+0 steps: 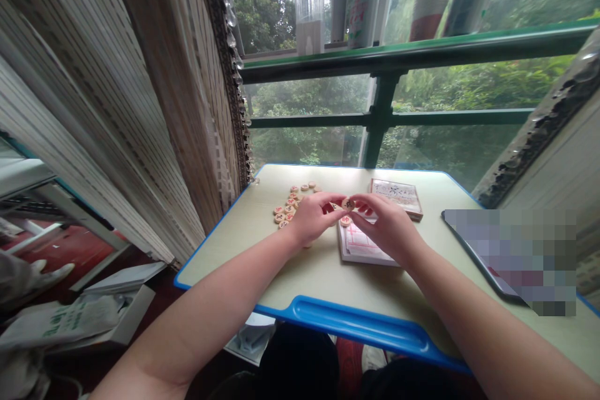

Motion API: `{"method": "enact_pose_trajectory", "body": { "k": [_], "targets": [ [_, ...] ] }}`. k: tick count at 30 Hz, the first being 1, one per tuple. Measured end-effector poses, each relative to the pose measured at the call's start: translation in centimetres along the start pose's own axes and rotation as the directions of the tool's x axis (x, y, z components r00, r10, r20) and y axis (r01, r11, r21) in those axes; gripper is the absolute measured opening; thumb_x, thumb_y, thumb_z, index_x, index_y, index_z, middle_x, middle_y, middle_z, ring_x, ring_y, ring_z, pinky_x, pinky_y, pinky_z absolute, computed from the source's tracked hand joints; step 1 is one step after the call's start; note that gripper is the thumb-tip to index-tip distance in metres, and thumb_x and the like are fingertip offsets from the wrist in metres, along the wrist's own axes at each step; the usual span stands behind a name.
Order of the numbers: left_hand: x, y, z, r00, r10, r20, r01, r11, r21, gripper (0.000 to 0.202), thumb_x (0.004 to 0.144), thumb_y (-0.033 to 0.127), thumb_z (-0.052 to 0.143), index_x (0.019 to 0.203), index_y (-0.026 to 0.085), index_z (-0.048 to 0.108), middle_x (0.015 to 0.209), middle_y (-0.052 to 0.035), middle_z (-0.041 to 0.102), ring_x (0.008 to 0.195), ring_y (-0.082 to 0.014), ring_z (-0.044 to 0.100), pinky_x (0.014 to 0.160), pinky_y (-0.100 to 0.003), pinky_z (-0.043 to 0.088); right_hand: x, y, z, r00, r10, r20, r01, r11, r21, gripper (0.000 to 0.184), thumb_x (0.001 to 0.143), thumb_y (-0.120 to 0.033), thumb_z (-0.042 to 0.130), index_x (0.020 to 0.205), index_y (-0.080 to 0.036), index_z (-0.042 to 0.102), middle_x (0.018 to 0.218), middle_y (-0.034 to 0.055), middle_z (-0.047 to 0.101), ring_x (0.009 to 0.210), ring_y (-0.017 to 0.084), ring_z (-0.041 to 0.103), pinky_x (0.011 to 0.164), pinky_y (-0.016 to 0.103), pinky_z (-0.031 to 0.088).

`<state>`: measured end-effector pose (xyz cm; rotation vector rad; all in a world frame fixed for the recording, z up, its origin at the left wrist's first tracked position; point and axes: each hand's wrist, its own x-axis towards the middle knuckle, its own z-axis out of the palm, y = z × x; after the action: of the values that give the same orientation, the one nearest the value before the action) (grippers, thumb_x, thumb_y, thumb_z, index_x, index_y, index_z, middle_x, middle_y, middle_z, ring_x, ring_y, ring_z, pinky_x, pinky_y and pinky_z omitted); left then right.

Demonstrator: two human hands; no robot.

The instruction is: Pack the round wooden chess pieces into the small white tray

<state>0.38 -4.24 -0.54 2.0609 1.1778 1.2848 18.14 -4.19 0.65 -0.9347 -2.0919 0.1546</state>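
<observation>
A round wooden xiangqi piece (347,204) with a dark character is up between my two hands over the table. My left hand (313,217) reaches it from the left, fingertips and thumb closed at its edge. From the right, my right hand (391,225) pinches it between thumb and fingers. Just below, a piece with a red character (345,220) is at the upper edge of a white box with a red-lined board print (359,239). Several loose pieces (289,209) lie left of my left hand, which partly hides them.
A flat printed box lid (397,196) lies behind my right hand. On the right is a tablet-like device (497,262), its screen blurred. The small table (234,244) has a blue rim and front groove (359,325). Cans (363,15) stand on the window ledge; curtains hang both sides.
</observation>
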Motion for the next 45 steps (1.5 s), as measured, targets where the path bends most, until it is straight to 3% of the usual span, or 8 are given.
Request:
{"method": "enact_pose_trajectory", "body": {
  "k": [5, 13, 25, 30, 34, 37, 40, 45],
  "targets": [
    [0.0, 0.1, -0.2, 1.0, -0.015, 0.011, 0.015, 1.0, 0.019, 0.034, 0.074, 0.034, 0.065, 0.101, 0.014, 0.069, 0.092, -0.0086, 0.07, 0.072, -0.0144, 0.063, 0.066, -0.024, 0.05, 0.0, 0.3, 0.1, 1.0, 0.004, 0.013, -0.004, 1.0, -0.016, 0.017, 0.079, -0.032, 0.058, 0.092, -0.022, 0.061, 0.081, 0.0053, 0.065, 0.073, 0.019, 0.061, 0.067, 0.031, 0.049],
    [0.0, 0.3, -0.3, 1.0, -0.015, 0.02, 0.015, 1.0, -0.009, 0.026, 0.075, 0.022, 0.061, 0.099, 0.015, 0.07, 0.093, -0.0072, 0.071, 0.077, -0.0149, 0.065, 0.068, -0.023, 0.051, -0.1, 0.6, 0.1, 0.999, -0.005, 0.04, 0.006, 1.0, -0.015, 0.018, 0.08, -0.028, 0.056, 0.095, -0.021, 0.06, 0.088, 0.0062, 0.064, 0.076, 0.018, 0.061, 0.069, 0.031, 0.05],
    [0.0, 0.1, -0.4, 1.0, 0.003, 0.031, -0.004, 0.999, 0.042, 0.026, 0.075, 0.025, 0.062, 0.098, 0.014, 0.07, 0.089, -0.0067, 0.071, 0.072, -0.0133, 0.064, 0.066, -0.022, 0.05, 0.0, 0.6, 0.1, 0.998, -0.01, 0.059, 0.014, 0.998, -0.059, 0.017, 0.08, -0.033, 0.056, 0.091, -0.021, 0.06, 0.089, 0.0069, 0.065, 0.081, 0.02, 0.061, 0.072, 0.032, 0.048],
    [0.1, -0.2, -0.4, 0.999, -0.027, 0.023, 0.024, 0.994, 0.103, 0.032, 0.076, 0.025, 0.06, 0.105, 0.013, 0.066, 0.09, -0.0067, 0.071, 0.07, -0.013, 0.064, 0.066, -0.023, 0.051, 0.0, 0.9, 0.1, 0.993, 0.051, 0.103, -0.039, 0.993, -0.113, 0.021, 0.08, -0.037, 0.056, 0.093, -0.02, 0.06, 0.089, 0.0062, 0.066, 0.08, 0.02, 0.061, 0.069, 0.031, 0.047],
    [0.2, -0.4, -0.6, 0.994, -0.014, 0.109, -0.007, 0.981, 0.194, 0.029, 0.08, 0.023, 0.055, 0.105, 0.015, 0.065, 0.093, -0.0063, 0.07, 0.075, -0.0133, 0.063, 0.07, -0.024, 0.05, 0.1, 1.2, 0.3, 0.957, 0.165, 0.237, -0.111, 0.968, -0.223, 0.023, 0.078, -0.04, 0.055, 0.087, -0.02, 0.062, 0.086, 0.0052, 0.066, 0.076, 0.019, 0.06, 0.064, 0.029, 0.045],
    [0.1, -0.4, -0.8, 0.971, 0.004, 0.239, -0.087, 0.938, 0.337, 0.024, 0.08, 0.023, 0.053, 0.098, 0.017, 0.067, 0.091, -0.005, 0.07, 0.08, -0.0154, 0.062, 0.075, -0.026, 0.048, 0.2, 1.3, 0.6, 0.918, 0.227, 0.324, -0.135, 0.95, -0.281, 0.023, 0.077, -0.042, 0.055, 0.083, -0.021, 0.063, 0.085, 0.0048, 0.066, 0.073, 0.018, 0.059, 0.061, 0.027, 0.043],
    [0.1, -0.5, -0.9, 0.94, 0.017, 0.34, -0.168, 0.891, 0.421, 0.021, 0.082, 0.025, 0.051, 0.092, 0.019, 0.068, 0.09, -0.0041, 0.069, 0.082, -0.0168, 0.061, 0.077, -0.027, 0.046, 0.3, 1.4, 0.7, 0.9, 0.249, 0.357, -0.145, 0.945, -0.294, 0.022, 0.077, -0.041, 0.055, 0.085, -0.022, 0.064, 0.086, 0.0041, 0.066, 0.073, 0.017, 0.059, 0.061, 0.026, 0.042],
    [0.0, -0.9, -0.9, 0.932, 0.035, 0.361, -0.215, 0.855, 0.472, 0.022, 0.083, 0.024, 0.049, 0.093, 0.019, 0.068, 0.091, -0.0049, 0.067, 0.086, -0.0179, 0.059, 0.079, -0.028, 0.045, 0.2, 1.4, 1.0, 0.901, 0.251, 0.353, -0.142, 0.942, -0.305, 0.026, 0.08, -0.044, 0.052, 0.088, -0.024, 0.065, 0.088, 0.0032, 0.066, 0.071, 0.016, 0.058, 0.061, 0.025, 0.041]
  ]
}}
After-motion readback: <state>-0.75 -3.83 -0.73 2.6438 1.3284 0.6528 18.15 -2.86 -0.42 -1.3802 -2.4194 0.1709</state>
